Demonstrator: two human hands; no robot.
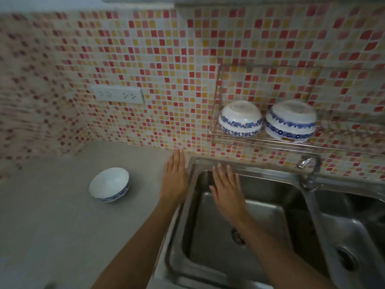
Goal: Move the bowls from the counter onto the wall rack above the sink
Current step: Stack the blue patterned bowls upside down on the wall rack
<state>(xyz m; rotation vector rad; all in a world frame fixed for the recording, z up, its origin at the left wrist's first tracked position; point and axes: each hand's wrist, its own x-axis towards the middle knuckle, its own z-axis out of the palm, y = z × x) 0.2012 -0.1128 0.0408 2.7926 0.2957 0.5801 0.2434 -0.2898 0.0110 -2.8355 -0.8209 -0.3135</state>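
Note:
One white bowl with a blue patterned band (109,184) stands upright on the grey counter (52,215), left of the sink. Two stacks of the same bowls lie upside down on the wire wall rack (260,140): a left stack (240,118) and a right stack (290,120). My left hand (174,177) hovers flat with fingers extended over the counter's edge, to the right of the lone bowl and holding nothing. My right hand (226,189) is flat and empty over the left sink basin.
A steel double sink (208,257) fills the lower right, with a tap (308,170) on its back rim beneath the rack. A white double socket (118,94) is set in the mosaic tile wall. The rack extends to the right beyond the bowls.

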